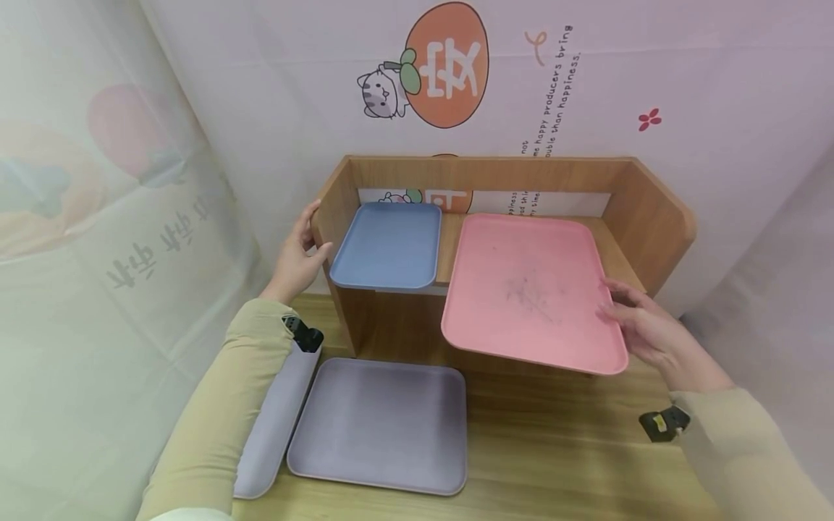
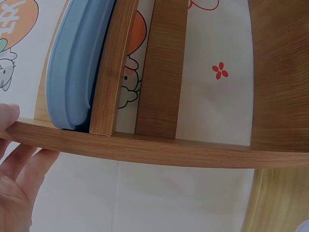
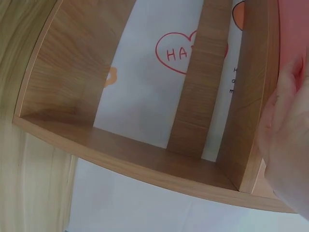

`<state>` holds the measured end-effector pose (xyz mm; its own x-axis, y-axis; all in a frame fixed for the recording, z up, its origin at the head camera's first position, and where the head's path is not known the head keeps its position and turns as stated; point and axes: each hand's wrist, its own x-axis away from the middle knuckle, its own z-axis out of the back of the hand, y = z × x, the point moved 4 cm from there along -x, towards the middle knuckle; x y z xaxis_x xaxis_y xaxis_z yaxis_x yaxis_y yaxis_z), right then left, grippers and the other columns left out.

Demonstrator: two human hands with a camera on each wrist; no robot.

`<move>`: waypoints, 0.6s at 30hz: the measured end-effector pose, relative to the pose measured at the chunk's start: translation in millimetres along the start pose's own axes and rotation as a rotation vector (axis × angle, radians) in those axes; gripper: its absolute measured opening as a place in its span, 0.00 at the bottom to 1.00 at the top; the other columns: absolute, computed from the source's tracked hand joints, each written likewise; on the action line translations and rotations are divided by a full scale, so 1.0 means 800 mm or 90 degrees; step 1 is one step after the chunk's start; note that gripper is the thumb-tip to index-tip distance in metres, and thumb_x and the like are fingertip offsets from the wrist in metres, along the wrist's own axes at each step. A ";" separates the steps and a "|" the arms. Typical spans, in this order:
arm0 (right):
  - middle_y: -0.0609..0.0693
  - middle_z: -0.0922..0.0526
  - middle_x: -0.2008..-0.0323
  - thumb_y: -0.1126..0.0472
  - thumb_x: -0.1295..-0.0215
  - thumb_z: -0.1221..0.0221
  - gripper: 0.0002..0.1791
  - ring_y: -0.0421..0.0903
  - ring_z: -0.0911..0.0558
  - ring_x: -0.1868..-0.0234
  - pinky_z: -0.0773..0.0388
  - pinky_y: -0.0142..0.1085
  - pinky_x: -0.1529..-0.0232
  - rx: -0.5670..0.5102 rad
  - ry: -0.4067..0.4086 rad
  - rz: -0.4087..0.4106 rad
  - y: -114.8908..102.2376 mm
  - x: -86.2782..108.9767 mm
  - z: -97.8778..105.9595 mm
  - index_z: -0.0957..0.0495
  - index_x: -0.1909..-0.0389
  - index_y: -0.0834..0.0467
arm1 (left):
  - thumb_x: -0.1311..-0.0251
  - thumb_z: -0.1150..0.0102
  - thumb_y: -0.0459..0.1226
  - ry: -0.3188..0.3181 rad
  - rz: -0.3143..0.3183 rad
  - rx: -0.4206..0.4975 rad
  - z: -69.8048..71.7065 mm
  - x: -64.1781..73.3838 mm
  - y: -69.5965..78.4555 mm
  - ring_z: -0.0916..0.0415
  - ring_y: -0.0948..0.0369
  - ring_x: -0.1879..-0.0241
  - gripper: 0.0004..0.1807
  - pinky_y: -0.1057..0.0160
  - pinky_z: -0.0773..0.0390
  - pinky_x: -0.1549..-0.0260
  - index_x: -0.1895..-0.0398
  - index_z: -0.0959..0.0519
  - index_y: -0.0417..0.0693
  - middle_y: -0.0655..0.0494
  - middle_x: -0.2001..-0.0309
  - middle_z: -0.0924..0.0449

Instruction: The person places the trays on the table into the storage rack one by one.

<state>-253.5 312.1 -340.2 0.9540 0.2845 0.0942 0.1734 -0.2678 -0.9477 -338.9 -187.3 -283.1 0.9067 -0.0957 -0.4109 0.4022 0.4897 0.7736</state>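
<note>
A small wooden shelf (image 1: 521, 174) stands against the back wall. My left hand (image 1: 298, 255) grips the edge of its left side panel, thumb on the inner side and fingers outside, as the left wrist view shows. Beside that hand a blue tray (image 1: 389, 244) lies on the upper board. My right hand (image 1: 641, 325) holds the right edge of a pink tray (image 1: 531, 289) with dark smudges in its middle. The pink tray reaches forward past the front of the upper board. Whether its back part touches the board cannot be told. In the right wrist view the right hand (image 3: 289, 140) is partly cut off.
On the wooden table (image 1: 547, 449) a grey-purple tray (image 1: 381, 427) lies in front of the shelf. Another grey-purple tray (image 1: 276, 427) lies left of it, partly under the left forearm. The shelf's right side panel (image 1: 651, 217) rises beside the pink tray. Printed cloth hangs behind.
</note>
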 end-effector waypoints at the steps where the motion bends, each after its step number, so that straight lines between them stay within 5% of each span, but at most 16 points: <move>1: 0.42 0.35 0.53 0.72 0.33 0.50 0.21 0.39 0.21 0.60 0.20 0.33 0.61 0.001 0.009 -0.004 -0.001 -0.002 0.000 0.36 0.48 0.44 | 0.37 0.48 0.28 -0.001 0.001 -0.001 0.000 0.000 0.000 0.34 0.41 0.37 0.41 0.41 0.32 0.42 0.27 0.51 0.68 0.40 0.30 0.44; 9: 0.42 0.29 0.56 0.71 0.34 0.49 0.22 0.39 0.20 0.62 0.19 0.33 0.62 -0.024 0.028 0.000 -0.007 -0.011 -0.004 0.38 0.46 0.46 | 0.37 0.47 0.28 0.007 0.010 -0.007 0.003 0.002 0.001 0.34 0.41 0.38 0.42 0.42 0.30 0.43 0.27 0.51 0.70 0.40 0.31 0.42; 13: 0.40 0.35 0.52 0.68 0.32 0.50 0.22 0.36 0.21 0.59 0.20 0.32 0.60 -0.017 0.032 -0.013 -0.003 -0.006 -0.001 0.40 0.43 0.43 | 0.38 0.46 0.28 0.007 0.014 -0.011 0.002 0.002 0.002 0.34 0.41 0.38 0.42 0.42 0.31 0.42 0.27 0.51 0.70 0.41 0.30 0.43; 18: 0.39 0.28 0.51 0.68 0.28 0.57 0.21 0.38 0.20 0.55 0.20 0.33 0.57 -0.059 -0.037 0.024 0.002 0.015 0.007 0.43 0.41 0.44 | 0.37 0.47 0.28 0.005 0.010 -0.007 0.000 0.002 0.003 0.34 0.40 0.37 0.42 0.42 0.31 0.42 0.27 0.51 0.69 0.41 0.30 0.44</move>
<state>-242.8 320.1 -342.5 0.9450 0.3248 0.0392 0.1627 -0.3624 -0.9177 -336.7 -186.1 -281.9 0.9116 -0.0807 -0.4030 0.3867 0.5007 0.7744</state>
